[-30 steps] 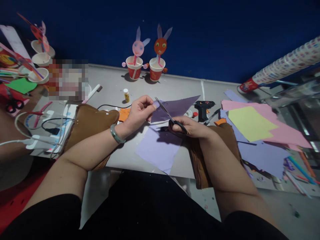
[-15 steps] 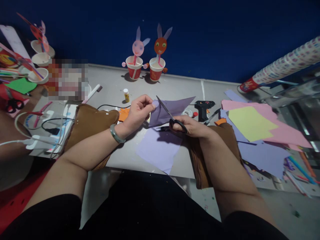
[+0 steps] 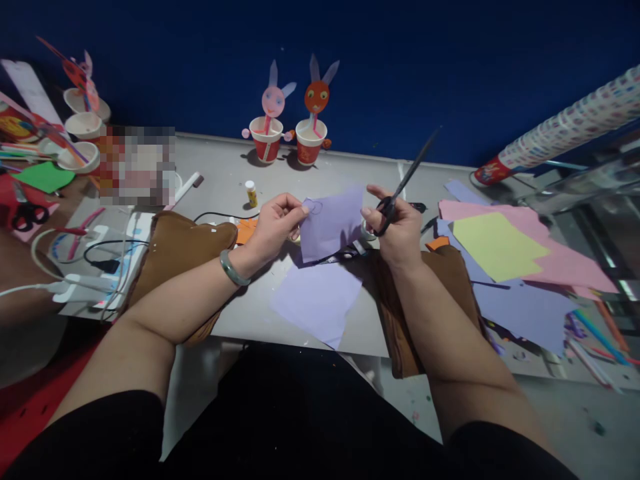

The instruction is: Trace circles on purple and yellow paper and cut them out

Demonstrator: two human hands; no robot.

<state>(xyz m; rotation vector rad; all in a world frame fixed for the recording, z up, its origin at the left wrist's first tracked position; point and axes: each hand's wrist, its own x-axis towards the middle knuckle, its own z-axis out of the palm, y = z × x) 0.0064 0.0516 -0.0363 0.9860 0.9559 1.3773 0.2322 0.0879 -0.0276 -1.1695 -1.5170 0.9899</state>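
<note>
Pinched in my left hand (image 3: pixel 283 220) is the left edge of a sheet of purple paper (image 3: pixel 333 227), held above the table. A small round outline is drawn near its upper left corner, by my fingertips. My right hand (image 3: pixel 400 230) has its fingers in the handles of black-handled scissors (image 3: pixel 410 170), whose blades point up and to the right, away from the paper. A larger piece of purple paper (image 3: pixel 317 303) lies on the table below. Beneath the held sheet, another dark tool shows only in part.
Two cups with rabbit figures (image 3: pixel 267 143) stand at the back. A small yellow bottle (image 3: pixel 251 194) is nearer. Brown cushions (image 3: pixel 187 267) lie under my forearms. Coloured paper (image 3: pixel 500 247) and stacked cups (image 3: pixel 555 127) are at right; a power strip (image 3: pixel 100 267) is at left.
The scissors have swung away from the purple paper to the right, their blades now turned upward. The sheet has turned its face more toward me. My left hand keeps its pinch.
</note>
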